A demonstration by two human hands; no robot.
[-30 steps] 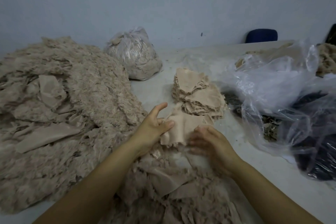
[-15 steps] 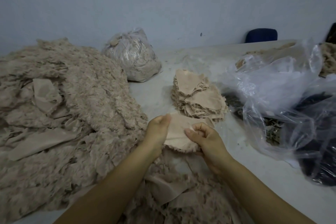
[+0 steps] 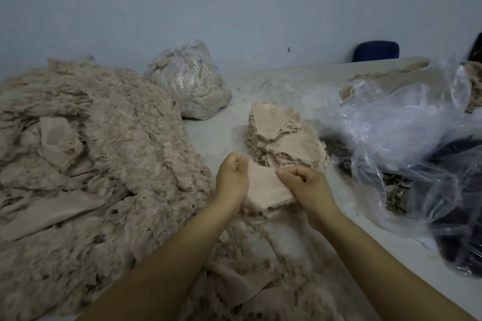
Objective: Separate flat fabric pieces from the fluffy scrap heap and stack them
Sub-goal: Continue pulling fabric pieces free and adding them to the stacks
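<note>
Held just short of the stack (image 3: 287,138): flat beige fabric piece (image 3: 266,187) (thin, limp, likely near weightless), left hand (image 3: 232,180) and right hand (image 3: 305,185) pinching opposite edges, probably the best hold.

The fluffy scrap heap (image 3: 86,159) is mottled beige-grey; the flat pieces in the stack (image 3: 285,135) are plain pale peach. The bench (image 3: 214,135) is off-white, the wall (image 3: 234,8) pale blue-grey, the chair back (image 3: 376,50) dark blue. The clear bag (image 3: 407,125) holds something dark, perhaps navy.
</note>
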